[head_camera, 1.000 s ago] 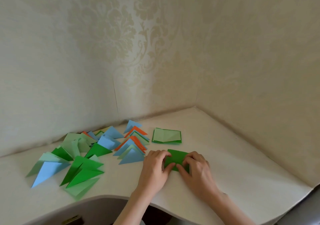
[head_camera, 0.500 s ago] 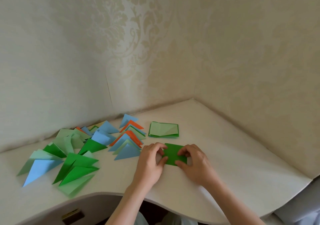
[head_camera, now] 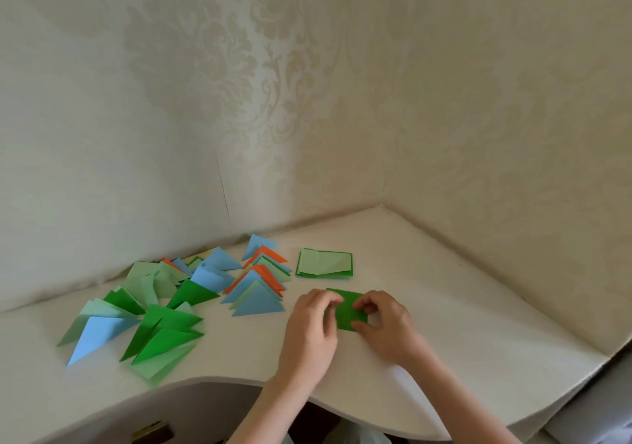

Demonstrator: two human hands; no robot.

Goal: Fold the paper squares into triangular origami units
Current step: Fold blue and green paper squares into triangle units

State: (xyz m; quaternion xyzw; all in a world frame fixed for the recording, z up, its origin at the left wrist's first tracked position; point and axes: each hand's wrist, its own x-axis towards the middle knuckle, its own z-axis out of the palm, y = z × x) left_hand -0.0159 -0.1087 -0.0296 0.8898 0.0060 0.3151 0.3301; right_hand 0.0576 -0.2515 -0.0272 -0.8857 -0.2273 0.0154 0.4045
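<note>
Folded triangles [head_camera: 253, 303] crowd left — bare table [head_camera: 461, 307] right.

Rough count: two hands, left hand [head_camera: 309, 332] and right hand [head_camera: 388, 329], on one dark green paper [head_camera: 349, 310]. One stack of squares [head_camera: 325, 263]. Folded triangles [head_camera: 191, 301]: twenty-ish, overlapping, can't tell exactly.

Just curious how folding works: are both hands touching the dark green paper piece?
Touching. The head view shows the left hand and right hand pinching the dark green paper piece from either side.

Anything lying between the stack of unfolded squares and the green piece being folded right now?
No. In the head view, only bare white table separates the stack of squares from the green paper that both hands hold.
</note>
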